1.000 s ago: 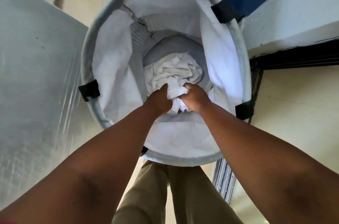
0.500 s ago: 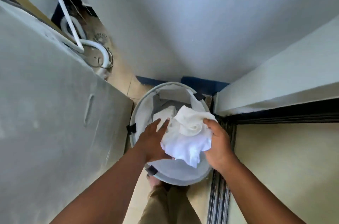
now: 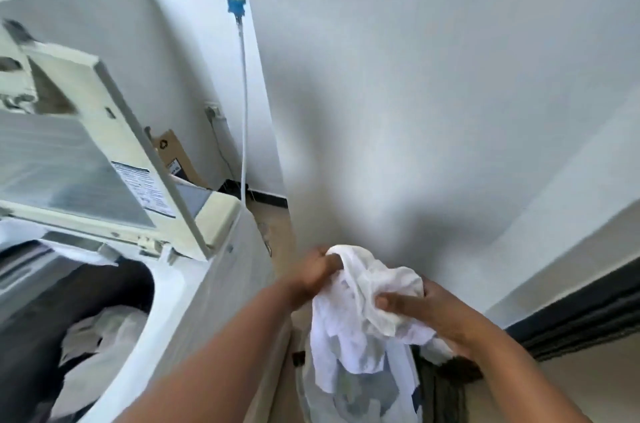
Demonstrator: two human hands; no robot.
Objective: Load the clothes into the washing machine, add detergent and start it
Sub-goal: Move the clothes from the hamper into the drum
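A crumpled white garment point(image 3: 360, 312) hangs between both hands, to the right of the washing machine. My left hand point(image 3: 313, 272) grips its upper edge. My right hand point(image 3: 415, 306) pinches a fold on its right side. The top-loading washing machine point(image 3: 214, 284) stands at left with its lid point(image 3: 90, 159) raised. White clothes point(image 3: 100, 336) lie in its dark drum. Below the garment the white laundry basket point(image 3: 311, 384) shows only partly.
A white hose point(image 3: 243, 104) with a blue fitting runs down the wall corner behind the machine. A cardboard piece point(image 3: 173, 152) leans behind the lid. A dark door frame point(image 3: 581, 318) lies at the right. Tiled floor shows between machine and wall.
Both hands have lifted the white garment up out of the basket. The view has swung up and left, bringing the open washing machine into sight.
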